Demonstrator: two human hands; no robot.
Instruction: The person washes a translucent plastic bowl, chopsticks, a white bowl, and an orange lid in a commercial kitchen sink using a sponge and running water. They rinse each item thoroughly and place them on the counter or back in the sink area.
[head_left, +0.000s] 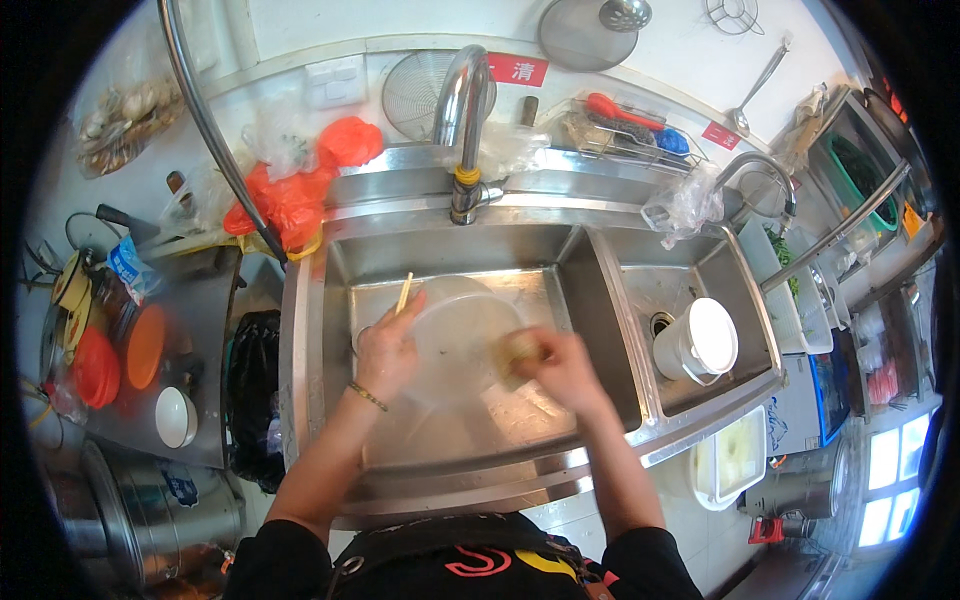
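My left hand (388, 352) is over the large steel sink basin (450, 251), closed around a pair of light chopsticks (405, 291) whose ends point up past the fingers. Beside it, a round translucent bowl or basin (469, 341) sits in the sink, its outline blurred. My right hand (551, 360) is at the bowl's right side, its fingers gripping a yellowish-green scrubbing pad (521, 352), blurred by motion. Whether the left fingers also touch the bowl's rim cannot be told. Above the bowl stands a curved chrome faucet (469, 112).
The smaller basin at right holds a white lidded bucket (690, 341). Red plastic bags (289, 199) lie at the sink's back left corner. A wire rack (637, 135) with scrubbers is behind. Left, a counter bears a white bowl (176, 417) and orange and red dishes (146, 346).
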